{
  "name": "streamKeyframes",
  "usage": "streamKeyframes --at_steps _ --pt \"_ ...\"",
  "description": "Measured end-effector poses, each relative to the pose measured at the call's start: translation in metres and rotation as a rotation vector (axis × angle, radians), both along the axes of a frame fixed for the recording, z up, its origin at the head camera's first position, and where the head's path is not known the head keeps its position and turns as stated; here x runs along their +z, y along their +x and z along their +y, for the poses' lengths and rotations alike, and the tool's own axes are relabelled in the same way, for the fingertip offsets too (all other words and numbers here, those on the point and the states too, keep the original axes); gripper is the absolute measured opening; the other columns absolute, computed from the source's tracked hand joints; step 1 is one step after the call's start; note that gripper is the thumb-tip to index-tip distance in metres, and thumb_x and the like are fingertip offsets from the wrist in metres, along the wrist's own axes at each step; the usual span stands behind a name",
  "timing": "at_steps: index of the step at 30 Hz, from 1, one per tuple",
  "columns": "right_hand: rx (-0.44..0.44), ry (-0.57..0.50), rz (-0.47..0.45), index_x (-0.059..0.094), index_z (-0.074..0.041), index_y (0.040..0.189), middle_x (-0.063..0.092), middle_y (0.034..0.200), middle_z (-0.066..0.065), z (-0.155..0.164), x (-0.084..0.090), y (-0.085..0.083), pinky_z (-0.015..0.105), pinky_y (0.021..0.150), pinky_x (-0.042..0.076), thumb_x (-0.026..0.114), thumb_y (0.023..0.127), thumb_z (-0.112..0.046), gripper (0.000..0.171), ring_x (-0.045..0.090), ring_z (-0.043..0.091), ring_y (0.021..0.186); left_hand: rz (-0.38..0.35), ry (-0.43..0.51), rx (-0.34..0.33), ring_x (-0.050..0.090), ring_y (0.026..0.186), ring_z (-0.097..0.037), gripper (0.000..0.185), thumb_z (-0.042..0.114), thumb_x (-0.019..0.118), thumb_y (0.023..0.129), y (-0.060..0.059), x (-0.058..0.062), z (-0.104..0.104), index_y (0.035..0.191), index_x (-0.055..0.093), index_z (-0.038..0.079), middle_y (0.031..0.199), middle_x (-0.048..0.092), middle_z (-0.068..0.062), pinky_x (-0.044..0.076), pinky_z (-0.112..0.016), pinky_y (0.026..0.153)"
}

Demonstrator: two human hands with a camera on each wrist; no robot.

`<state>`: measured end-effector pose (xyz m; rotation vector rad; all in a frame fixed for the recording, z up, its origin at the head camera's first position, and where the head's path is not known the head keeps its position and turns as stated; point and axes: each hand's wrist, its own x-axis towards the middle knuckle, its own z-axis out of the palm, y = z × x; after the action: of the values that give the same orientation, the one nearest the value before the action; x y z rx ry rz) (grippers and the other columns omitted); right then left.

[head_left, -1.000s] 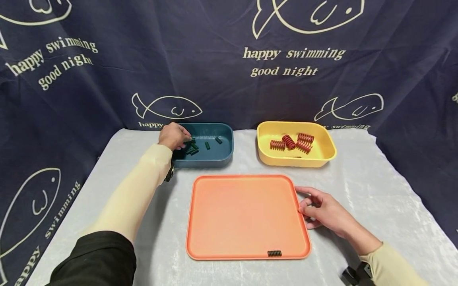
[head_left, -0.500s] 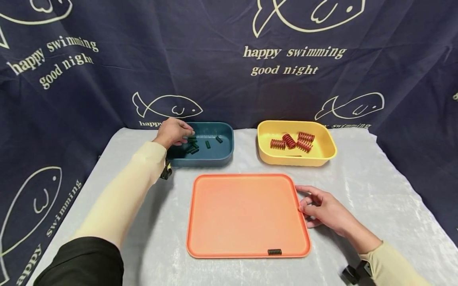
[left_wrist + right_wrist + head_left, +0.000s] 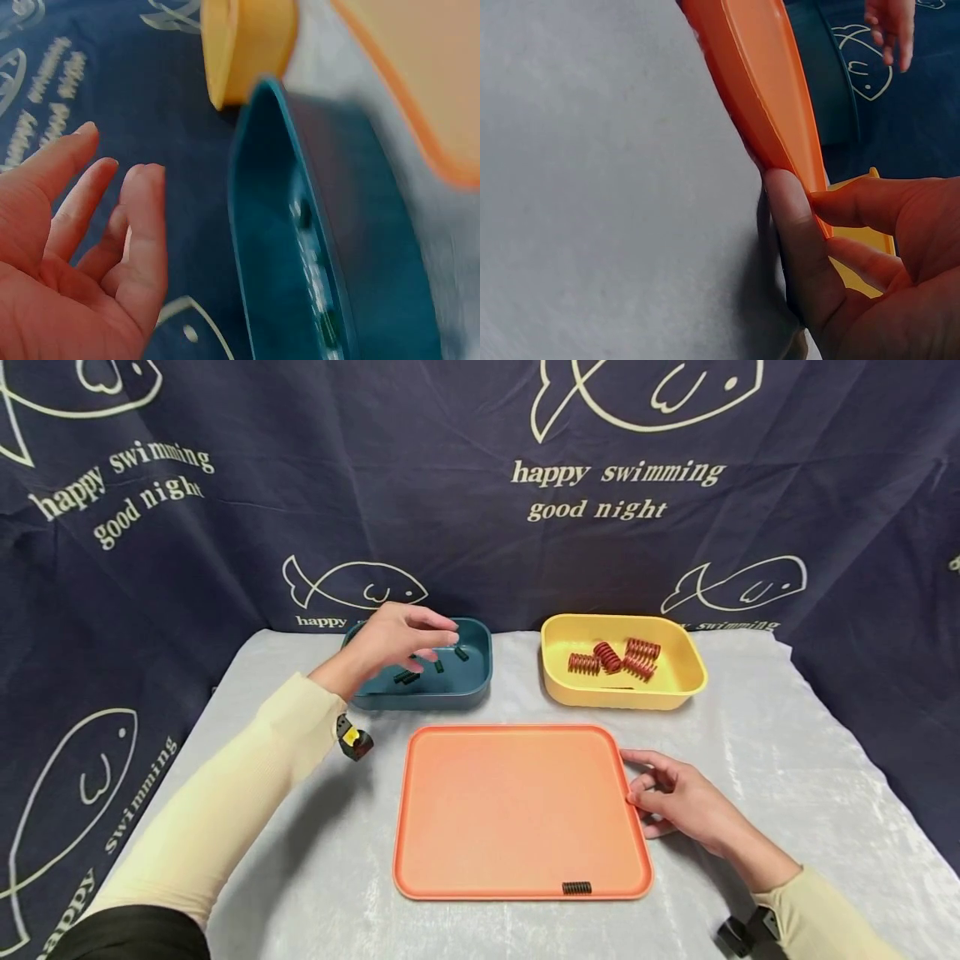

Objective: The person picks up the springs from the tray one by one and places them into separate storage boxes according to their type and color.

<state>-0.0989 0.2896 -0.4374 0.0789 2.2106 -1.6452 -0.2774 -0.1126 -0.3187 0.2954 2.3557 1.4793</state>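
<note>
My left hand (image 3: 393,637) hovers over the blue bin (image 3: 427,702), its fingers apart and nothing between them; the left wrist view shows the same bare fingers (image 3: 144,225) beside the bin's rim. Small dark green springs (image 3: 407,677) lie in that bin, some of them hidden behind the hand. My right hand (image 3: 681,795) pinches the right rim of the orange tray (image 3: 517,810), thumb (image 3: 787,199) on one side and index finger on the other. One black spring (image 3: 577,888) lies on the tray along its near edge.
A yellow bin (image 3: 622,697) with several red springs (image 3: 606,656) stands at the back right, beyond the tray. Behind both bins hangs a dark blue fish-print curtain (image 3: 480,527). A pale cloth (image 3: 780,735) covers the table.
My left hand has risen from the springs in the blue bin and shifted right, its pinched fingers now spread. My right hand, the tray and the black spring stay put.
</note>
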Motion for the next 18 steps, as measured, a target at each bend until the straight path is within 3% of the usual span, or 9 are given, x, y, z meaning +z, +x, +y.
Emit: streamKeyframes --at_steps 6,11,18 --pt "0.001 -0.005 0.005 0.036 0.000 0.156 0.060 0.102 0.017 0.000 -0.001 0.001 0.041 0.060 0.062 0.063 0.097 0.004 0.065 0.066 0.021 0.077 -0.027 0.094 -0.116 0.073 0.101 -0.032 0.034 0.027 0.083 0.090 0.029 0.006 0.011 0.122 0.077 0.017 0.118 0.074 -0.002 0.061 -0.047 0.079" --pt "-0.002 -0.003 0.006 0.036 0.000 0.157 0.061 0.102 0.017 0.000 -0.001 0.000 0.042 0.061 0.062 0.063 0.097 0.004 0.065 0.066 0.021 0.078 -0.043 0.080 -0.178 0.074 0.094 -0.029 0.031 0.028 0.084 0.088 0.050 0.003 0.025 0.118 0.079 0.021 0.110 0.076 0.000 0.061 -0.052 0.077" --pt "0.008 -0.002 0.010 0.036 0.000 0.157 0.060 0.102 0.017 0.001 -0.001 0.000 0.043 0.061 0.062 0.062 0.097 0.004 0.065 0.066 0.021 0.078 -0.048 0.049 -0.297 0.075 0.089 -0.029 0.029 0.028 0.085 0.087 0.080 -0.011 0.047 0.115 0.080 0.024 0.103 0.078 0.003 0.061 -0.042 0.065"
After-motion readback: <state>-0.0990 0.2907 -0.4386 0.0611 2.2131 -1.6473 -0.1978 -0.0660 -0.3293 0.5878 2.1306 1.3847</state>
